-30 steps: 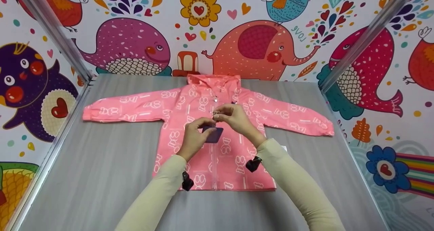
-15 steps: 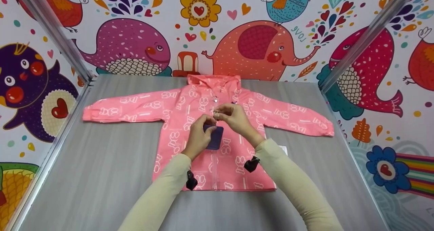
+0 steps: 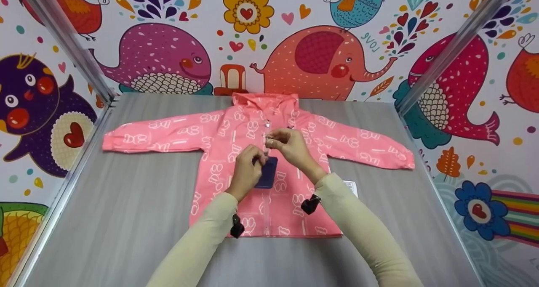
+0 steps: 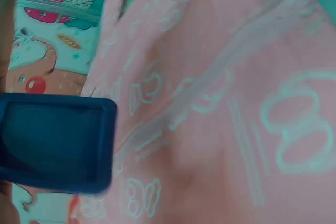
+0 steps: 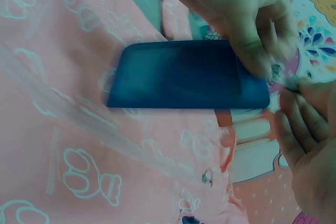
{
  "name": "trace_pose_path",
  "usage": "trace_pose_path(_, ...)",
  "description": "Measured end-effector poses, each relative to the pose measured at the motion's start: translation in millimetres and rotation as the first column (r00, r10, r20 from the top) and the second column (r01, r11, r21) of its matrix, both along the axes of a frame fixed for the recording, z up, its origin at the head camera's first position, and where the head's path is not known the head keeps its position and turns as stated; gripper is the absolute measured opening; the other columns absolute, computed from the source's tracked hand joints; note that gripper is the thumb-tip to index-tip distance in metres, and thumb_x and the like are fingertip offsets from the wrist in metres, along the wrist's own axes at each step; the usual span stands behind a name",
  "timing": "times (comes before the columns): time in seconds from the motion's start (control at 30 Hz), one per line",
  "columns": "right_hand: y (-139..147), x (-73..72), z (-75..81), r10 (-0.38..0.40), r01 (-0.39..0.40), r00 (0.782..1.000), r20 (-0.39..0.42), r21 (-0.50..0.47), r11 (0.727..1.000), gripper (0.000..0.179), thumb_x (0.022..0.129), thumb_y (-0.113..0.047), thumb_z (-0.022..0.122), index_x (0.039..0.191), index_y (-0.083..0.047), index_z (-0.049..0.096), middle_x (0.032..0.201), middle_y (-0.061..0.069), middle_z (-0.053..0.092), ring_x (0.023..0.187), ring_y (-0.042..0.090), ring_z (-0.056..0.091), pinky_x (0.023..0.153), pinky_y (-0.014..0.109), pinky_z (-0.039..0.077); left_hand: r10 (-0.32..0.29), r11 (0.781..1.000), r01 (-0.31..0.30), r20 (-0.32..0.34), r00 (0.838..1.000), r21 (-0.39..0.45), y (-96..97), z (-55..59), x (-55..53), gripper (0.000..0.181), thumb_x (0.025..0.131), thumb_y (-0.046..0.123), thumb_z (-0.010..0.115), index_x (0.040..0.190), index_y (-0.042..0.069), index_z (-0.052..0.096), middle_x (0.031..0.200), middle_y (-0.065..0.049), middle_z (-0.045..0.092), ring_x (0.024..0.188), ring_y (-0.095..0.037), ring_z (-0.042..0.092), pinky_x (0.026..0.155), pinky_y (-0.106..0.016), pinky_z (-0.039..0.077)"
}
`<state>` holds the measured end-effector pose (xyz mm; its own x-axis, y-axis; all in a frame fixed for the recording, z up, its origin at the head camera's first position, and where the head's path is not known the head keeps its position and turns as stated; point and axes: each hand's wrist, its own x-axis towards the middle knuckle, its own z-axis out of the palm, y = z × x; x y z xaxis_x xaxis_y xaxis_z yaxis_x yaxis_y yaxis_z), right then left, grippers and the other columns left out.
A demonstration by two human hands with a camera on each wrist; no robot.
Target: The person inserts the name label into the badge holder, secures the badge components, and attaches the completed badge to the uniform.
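A pink hooded jacket (image 3: 219,165) with white rabbit outlines lies spread on the table, its zip down the middle. Above its chest hangs a flat dark blue card holder (image 3: 266,175) with a raised rim (image 4: 107,145). My left hand (image 3: 247,167) pinches the upper end of the holder, fingers curled. Just beyond it, my right hand (image 3: 289,146) pinches a small shiny metal clasp (image 5: 291,82) between thumb and forefinger. In the right wrist view the fingertips of both hands nearly meet at this clasp, and the area is blurred.
A white printed card (image 3: 350,188) pokes out beside the jacket's right side on the grey table (image 3: 139,203). Cartoon-printed walls (image 3: 286,13) with metal corner posts (image 3: 69,43) stand around the table. Small metal pieces show at the jacket's zip top (image 5: 207,177).
The dark blue card holder has swung from tilted to hanging flatter and lower. My left fingers have shifted up toward the clasp and curled further. The right hand has barely moved.
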<state>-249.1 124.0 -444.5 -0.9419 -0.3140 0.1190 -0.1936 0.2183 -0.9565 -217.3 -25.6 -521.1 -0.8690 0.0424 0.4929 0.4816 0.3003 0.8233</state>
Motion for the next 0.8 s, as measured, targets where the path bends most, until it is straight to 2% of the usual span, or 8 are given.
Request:
trace_pose_path(0.1, 1.8, -1.1, 0.2, -0.005, 0.005, 1.000, 0.002, -0.003, 1.000, 0.018, 0.090, 0.005, 0.065, 0.105, 0.015, 0.067, 0.101, 0.034, 0.069, 0.083, 0.021, 0.074, 0.078, 0.027, 0.061, -0.006, 1.000, 0.006, -0.006, 1.000, 0.020, 0.7, 0.4, 0.3, 0.019, 0.083, -0.014, 0.063, 0.075, 0.002, 0.055, 0.081, -0.011, 0.063, 0.083, -0.021, 0.068, 0.078, -0.028, 0.058)
trace_pose_path(0.17, 2.8, -1.5, 0.8, 0.001, -0.001, 1.000, -0.002, 0.011, 1.000, 0.018, 0.090, 0.005, 0.065, 0.106, 0.014, 0.068, 0.102, 0.032, 0.070, 0.084, 0.020, 0.073, 0.079, 0.027, 0.061, -0.007, 0.999, 0.006, 0.018, 1.000, 0.042, 0.4, 1.1, 0.5, 0.015, 0.084, -0.007, 0.069, 0.083, 0.002, 0.057, 0.085, -0.011, 0.066, 0.085, -0.021, 0.068, 0.080, -0.028, 0.058)
trace_pose_path(0.27, 5.1, -7.8, -6.6, 0.012, -0.012, 1.000, 0.002, 0.031, 0.999, 0.019, 0.091, 0.002, 0.065, 0.107, 0.010, 0.069, 0.104, 0.029, 0.071, 0.086, 0.020, 0.073, 0.081, 0.027, 0.061, -0.006, 0.998, 0.002, 0.049, 0.999, 0.066, -1.1, 1.2, 0.5, 0.019, 0.083, 0.002, 0.074, 0.096, 0.004, 0.060, 0.092, -0.009, 0.069, 0.088, -0.020, 0.069, 0.082, -0.030, 0.057)
trace_pose_path(0.4, 8.2, -17.1, -19.7, 0.020, -0.020, 1.000, 0.010, 0.033, 0.999, 0.019, 0.092, 0.000, 0.065, 0.108, 0.008, 0.069, 0.106, 0.029, 0.071, 0.087, 0.018, 0.073, 0.082, 0.028, 0.060, -0.026, 0.996, 0.021, 0.062, 0.998, 0.083, -4.1, -1.6, 0.0, 0.022, 0.084, 0.003, 0.075, 0.103, 0.006, 0.064, 0.098, -0.008, 0.072, 0.093, -0.019, 0.070, 0.087, -0.031, 0.057)
trace_pose_path(0.63, 11.4, -19.3, -21.5, 0.033, -0.033, 0.999, 0.006, -0.005, 0.999, 0.022, 0.091, -0.002, 0.067, 0.109, 0.011, 0.067, 0.102, 0.025, 0.072, 0.082, 0.008, 0.071, 0.083, 0.029, 0.060, -0.057, 0.990, 0.044, 0.098, 0.993, 0.136, -13.5, -5.3, -0.4, 0.027, 0.085, 0.003, 0.074, 0.110, 0.006, 0.065, 0.105, -0.009, 0.074, 0.097, -0.022, 0.072, 0.088, -0.030, 0.058)
trace_pose_path(0.8, 12.7, -18.4, -20.6, 0.038, -0.038, 0.999, -0.010, -0.006, 0.999, 0.017, 0.092, -0.004, 0.067, 0.106, 0.005, 0.070, 0.099, 0.021, 0.073, 0.084, 0.010, 0.072, 0.084, 0.032, 0.061, -0.024, 0.986, -0.006, 0.180, 0.983, 0.168, -21.2, -9.5, 1.6, 0.026, 0.086, 0.009, 0.075, 0.111, 0.007, 0.069, 0.106, -0.012, 0.074, 0.095, -0.024, 0.072, 0.088, -0.031, 0.059)
